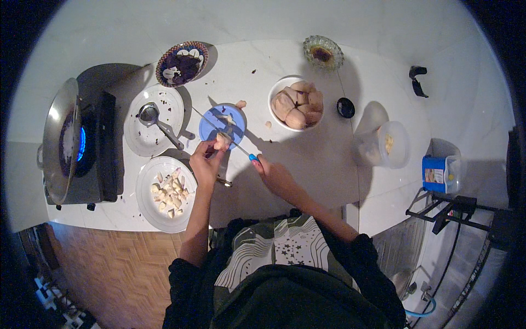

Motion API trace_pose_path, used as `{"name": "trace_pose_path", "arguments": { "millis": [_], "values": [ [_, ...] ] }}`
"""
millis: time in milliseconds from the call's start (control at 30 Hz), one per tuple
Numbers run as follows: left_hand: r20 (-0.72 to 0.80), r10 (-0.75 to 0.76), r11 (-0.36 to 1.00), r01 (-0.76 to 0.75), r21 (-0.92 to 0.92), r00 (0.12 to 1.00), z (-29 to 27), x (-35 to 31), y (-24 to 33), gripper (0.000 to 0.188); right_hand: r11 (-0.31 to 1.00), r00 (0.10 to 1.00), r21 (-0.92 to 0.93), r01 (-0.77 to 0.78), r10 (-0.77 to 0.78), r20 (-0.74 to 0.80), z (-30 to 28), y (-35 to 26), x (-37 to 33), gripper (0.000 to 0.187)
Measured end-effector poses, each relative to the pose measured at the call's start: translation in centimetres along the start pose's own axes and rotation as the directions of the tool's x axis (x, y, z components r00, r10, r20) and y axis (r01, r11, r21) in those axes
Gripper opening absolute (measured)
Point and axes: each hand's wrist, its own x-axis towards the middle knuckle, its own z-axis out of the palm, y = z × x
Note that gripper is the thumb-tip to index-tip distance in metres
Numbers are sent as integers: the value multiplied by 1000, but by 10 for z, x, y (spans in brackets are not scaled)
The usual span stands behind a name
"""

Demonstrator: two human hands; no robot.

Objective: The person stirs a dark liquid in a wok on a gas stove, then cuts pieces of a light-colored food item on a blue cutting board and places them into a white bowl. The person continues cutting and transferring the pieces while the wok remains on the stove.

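My left hand [206, 160] pinches a pale piece of garlic [222, 142] over a small blue plate [204, 133]. In my right hand [267, 172] is a knife [241, 149] with a blue handle; its long thin blade runs across the plate, by the garlic. Whether the edge touches the garlic I cannot tell. Pale scraps [226, 117] lie on the blue plate, and a small piece [240, 103] sits just off its rim. Left of my left forearm, a white plate [144, 207] holds several pale cloves and cut pieces [170, 193].
At the left, a wok [61, 123] stands over a blue flame [81, 143]. Nearby, a ladle [157, 122] rests on a plate [137, 140]. Farther back are a patterned bowl [159, 70], a bowl of brownish chunks [296, 106] and a glass dish [323, 41]. Clear tubs [402, 148] stand at right.
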Motion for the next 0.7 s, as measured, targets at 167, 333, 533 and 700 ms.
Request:
{"name": "trace_pose_path", "arguments": {
  "millis": [167,333,533,700],
  "values": [
    [-8,15,1000,-15,-6,1000,2,0,-7,26,992,994,-101,76,-84,-72,1,-3,9,30],
    [-3,7,1000,-7,7,1000,2,1,-2,26,959,958,-160,233,-254,-131,11,11,17,30],
    [-5,7,998,-7,66,1000,1,-2,2,28,953,954,-229,197,-241,-181,30,29,28,27],
    [-4,-26,997,27,67,1000,2,-4,2,30,920,949,-336,199,-267,-168,22,25,23,25]
  ]
}}
